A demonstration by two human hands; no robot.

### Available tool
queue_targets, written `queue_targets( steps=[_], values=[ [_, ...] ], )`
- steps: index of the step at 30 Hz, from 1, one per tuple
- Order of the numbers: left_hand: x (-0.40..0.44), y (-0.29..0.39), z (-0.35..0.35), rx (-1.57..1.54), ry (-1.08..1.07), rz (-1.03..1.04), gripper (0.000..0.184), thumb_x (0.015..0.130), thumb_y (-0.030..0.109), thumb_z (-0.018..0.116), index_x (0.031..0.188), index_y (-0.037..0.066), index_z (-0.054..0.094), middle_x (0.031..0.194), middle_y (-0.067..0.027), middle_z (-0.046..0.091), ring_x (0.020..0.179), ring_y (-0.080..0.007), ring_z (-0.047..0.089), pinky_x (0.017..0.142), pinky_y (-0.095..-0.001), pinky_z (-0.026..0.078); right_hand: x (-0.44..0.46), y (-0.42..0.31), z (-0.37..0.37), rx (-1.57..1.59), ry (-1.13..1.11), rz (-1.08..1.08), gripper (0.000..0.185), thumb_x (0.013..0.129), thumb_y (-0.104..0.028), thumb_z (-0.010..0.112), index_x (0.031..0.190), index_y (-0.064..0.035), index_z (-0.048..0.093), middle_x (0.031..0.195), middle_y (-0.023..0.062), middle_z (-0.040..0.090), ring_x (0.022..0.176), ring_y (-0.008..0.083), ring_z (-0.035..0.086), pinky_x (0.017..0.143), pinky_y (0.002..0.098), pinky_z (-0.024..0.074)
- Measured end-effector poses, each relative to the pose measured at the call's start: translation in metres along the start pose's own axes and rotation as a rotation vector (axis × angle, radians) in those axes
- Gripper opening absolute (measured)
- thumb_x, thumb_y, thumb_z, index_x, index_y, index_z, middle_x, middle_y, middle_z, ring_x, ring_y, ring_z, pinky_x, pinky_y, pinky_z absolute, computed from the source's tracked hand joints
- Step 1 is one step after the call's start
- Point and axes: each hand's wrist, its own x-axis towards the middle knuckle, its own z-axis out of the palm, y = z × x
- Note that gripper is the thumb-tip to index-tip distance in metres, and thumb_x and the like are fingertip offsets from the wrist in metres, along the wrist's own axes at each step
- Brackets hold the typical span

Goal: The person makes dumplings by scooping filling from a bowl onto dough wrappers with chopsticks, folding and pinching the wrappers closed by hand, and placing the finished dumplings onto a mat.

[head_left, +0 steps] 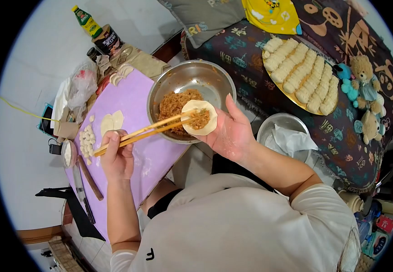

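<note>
My left hand [117,156] is closed round a pair of wooden chopsticks [148,131], whose tips touch the meat filling on a round dumpling wrapper [192,106]. The wrapper lies across the fingers of my right hand [232,133], palm up with the thumb raised, a dusting of flour on the palm. Behind and below it stands a steel mixing bowl [227,75] with more brown filling [173,102] heaped at its left side. Flat wrappers [110,121] and small dough pieces [86,143] lie on the purple mat [137,97] near my left hand.
At the mat's left edge are a flour bowl [68,154], a rolling pin [90,181] and a knife [82,195]. A few folded dumplings [121,75] lie at the back. On the sofa [251,88] rests a tray of dumplings [300,75]. A metal basin [278,121] stands right.
</note>
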Motion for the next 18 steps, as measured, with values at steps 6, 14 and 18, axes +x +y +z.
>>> queue_targets(
  steps=[6, 14, 18],
  values=[
    [0.001, 0.001, 0.002, 0.130, 0.052, -0.034, 0.017, 0.093, 0.016, 0.056, 0.085, 0.002, 0.054, 0.082, -0.0100, 0.058, 0.066, -0.0132, 0.059, 0.060, -0.0213, 0.056, -0.003, 0.003, 0.003, 0.043, -0.003, 0.012, 0.085, 0.091, -0.066, 0.025, 0.141, 0.0023, 0.026, 0.142, 0.0158, 0.037, 0.131, 0.0287, 0.037, 0.111, 0.0419, 0.0274],
    [0.004, 0.001, 0.015, 0.152, 0.044, -0.041, 0.019, 0.093, 0.017, 0.055, 0.082, 0.001, 0.053, 0.079, -0.0095, 0.058, 0.062, -0.0132, 0.059, 0.056, -0.0194, 0.056, -0.009, 0.004, 0.001, -0.017, 0.001, 0.041, 0.082, 0.091, -0.066, 0.024, 0.139, -0.0004, 0.031, 0.141, 0.0153, 0.039, 0.131, 0.0292, 0.038, 0.111, 0.0418, 0.0278],
    [0.010, 0.000, 0.010, 0.136, 0.015, -0.084, 0.019, 0.093, 0.017, 0.055, 0.082, 0.002, 0.053, 0.078, -0.0086, 0.058, 0.062, -0.0128, 0.059, 0.057, -0.0200, 0.056, -0.010, 0.002, -0.003, -0.027, 0.031, 0.055, 0.078, 0.092, -0.065, 0.023, 0.137, -0.0023, 0.034, 0.141, 0.0146, 0.039, 0.130, 0.0303, 0.039, 0.111, 0.0415, 0.0282]
  ],
)
